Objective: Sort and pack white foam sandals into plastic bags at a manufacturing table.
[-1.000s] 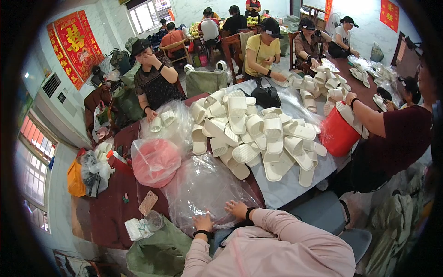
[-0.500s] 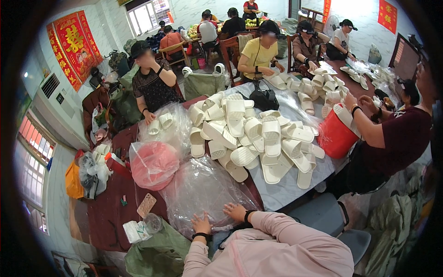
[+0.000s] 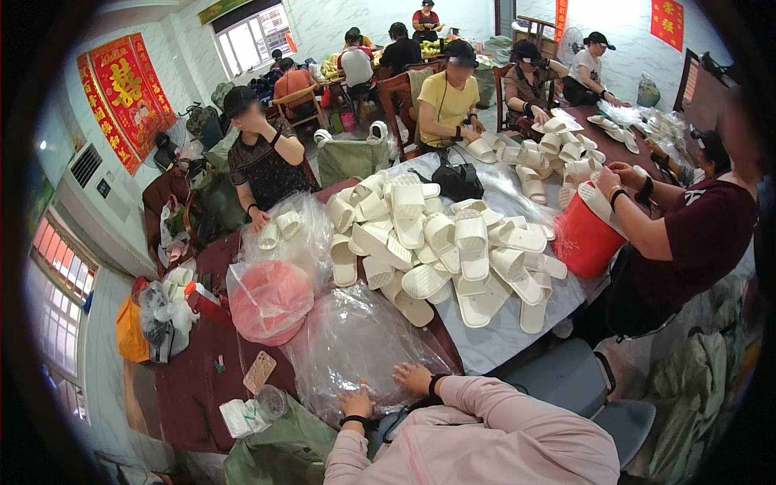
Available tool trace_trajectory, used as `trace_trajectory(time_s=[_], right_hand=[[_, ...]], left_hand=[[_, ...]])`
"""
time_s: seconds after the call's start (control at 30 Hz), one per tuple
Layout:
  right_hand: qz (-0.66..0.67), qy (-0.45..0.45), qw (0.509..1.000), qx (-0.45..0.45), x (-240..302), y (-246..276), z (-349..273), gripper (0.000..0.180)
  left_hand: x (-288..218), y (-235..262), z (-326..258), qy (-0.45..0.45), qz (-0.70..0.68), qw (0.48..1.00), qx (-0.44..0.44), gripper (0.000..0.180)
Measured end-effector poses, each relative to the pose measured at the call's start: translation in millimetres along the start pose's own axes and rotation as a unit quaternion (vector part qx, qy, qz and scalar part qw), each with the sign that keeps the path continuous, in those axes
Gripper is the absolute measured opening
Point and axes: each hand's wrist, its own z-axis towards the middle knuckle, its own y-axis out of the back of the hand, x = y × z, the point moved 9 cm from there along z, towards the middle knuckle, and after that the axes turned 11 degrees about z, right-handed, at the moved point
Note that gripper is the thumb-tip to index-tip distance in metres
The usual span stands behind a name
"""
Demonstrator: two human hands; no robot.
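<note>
- My left hand (image 3: 356, 402) and my right hand (image 3: 414, 377) both lay flat, fingers spread, on the stack of clear plastic bags (image 3: 356, 343) at the near edge of the table (image 3: 186, 388); neither hand had closed on anything
- Against half a second before, both hands sat on the same spot of the bags and only my view had shifted a little, so I judged the bags were pressed flat and none had been lifted off yet
- The bags were too thin and layered for me to count; they read as one heap
- Just beyond them, toward the left side, lay one pink basin (image 3: 271, 299) wrapped in plastic
- Past the bags at the table's middle was a pile of white slippers (image 3: 440, 246), far more than twenty, too tangled to count exactly
- One red bucket (image 3: 584, 240) stood at the right edge
- One phone (image 3: 259, 371) lay near my left hand
- Three co-workers sat at this table
</note>
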Motion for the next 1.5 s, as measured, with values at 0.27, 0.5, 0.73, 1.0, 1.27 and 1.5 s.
trace_trajectory(time_s=[0.27,0.5,0.73,1.0,1.27,1.5], right_hand=[[-0.025,0.014,0.999,-0.021,-3.7,-17.5,5.9,0.077],[-0.017,0.006,1.000,0.001,1.7,0.4,3.4,0.075],[0.273,0.042,0.958,-0.071,-24.7,53.1,5.9,0.041],[0.252,-0.246,0.667,-0.657,-207.7,189.2,-137.0,0.034],[0.375,-0.465,0.588,-0.545,-306.8,171.5,-160.5,0.050],[0.498,-0.354,0.500,-0.614,-343.0,152.4,-138.3,0.041]], left_hand=[[-1.4,5.6,-7.2,0.011,0.000,0.999,-0.032,0.080],[-0.4,17.7,-9.4,0.009,0.004,0.999,-0.033,0.081],[9.9,6.6,-1.8,-0.009,0.048,0.997,-0.057,0.082],[-4.8,6.0,-4.4,-0.020,0.017,0.999,-0.032,0.081],[-4.0,23.6,-18.4,-0.021,-0.001,1.000,-0.008,0.081],[-6.6,14.9,-9.7,-0.033,-0.014,0.999,0.001,0.078]])
